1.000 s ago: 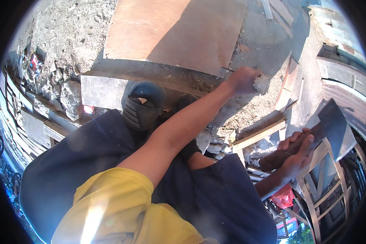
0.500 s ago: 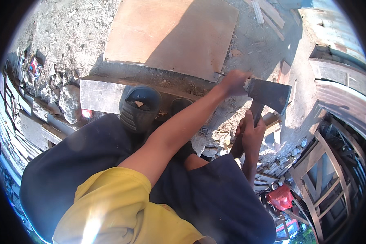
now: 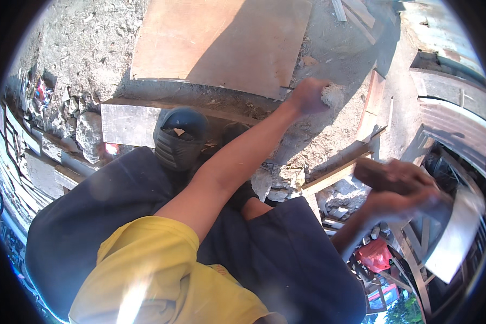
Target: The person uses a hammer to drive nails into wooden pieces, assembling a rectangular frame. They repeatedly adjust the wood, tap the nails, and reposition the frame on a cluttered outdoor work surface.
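Note:
My right hand (image 3: 402, 189) is closed round the dark wooden handle of a hatchet (image 3: 457, 237), held out at the right. Its broad metal blade catches the light and is blurred by motion, and the butt of the handle points left. My left hand (image 3: 309, 97) is stretched out ahead over the dusty ground, its fingers closed. From it shows the pale, frayed end of a rough piece (image 3: 334, 96); I cannot make out its kind, as the fingers cover most of it.
A large plywood sheet (image 3: 216, 43) lies ahead, partly in shade. A grey board (image 3: 128, 125) is beside my dark shoe (image 3: 181, 137). Reddish wood pieces (image 3: 370, 105), a timber strip (image 3: 335, 175), a red plastic bag (image 3: 373, 255) and stacked wooden frames are at the right.
My right hand has swung the hatchet away from beside my left hand, out to the right and nearer me. The left hand has barely moved and keeps its grip.

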